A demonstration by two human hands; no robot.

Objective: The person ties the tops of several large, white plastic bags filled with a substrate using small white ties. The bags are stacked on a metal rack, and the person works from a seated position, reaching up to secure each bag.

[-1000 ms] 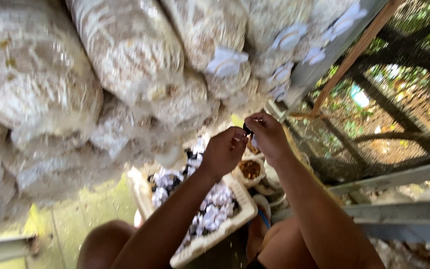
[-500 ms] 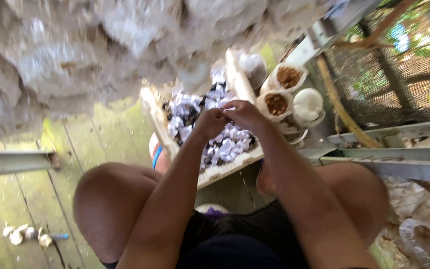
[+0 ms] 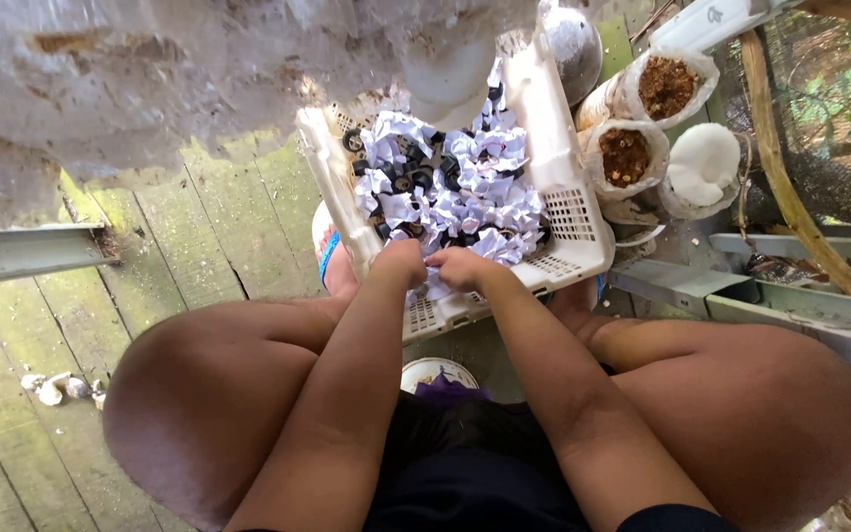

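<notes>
Squatting, both hands meet at the basket's (image 3: 568, 212) near edge: left hand (image 3: 401, 264) and right hand (image 3: 460, 268) pinching paper wads (image 3: 465, 192) lying just ahead.

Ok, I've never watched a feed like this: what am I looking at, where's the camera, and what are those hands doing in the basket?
The camera sits on a person's head and looks straight down, so you see their own arms and bent knees. The left hand and right hand meet at the near edge of a white plastic basket on a plank floor. It is filled with crumpled white paper pieces and small black rings. Whether the fingers pinch anything is hard to tell. Beside the basket stand open bags of brown material. Large pale bags hang overhead.
</notes>
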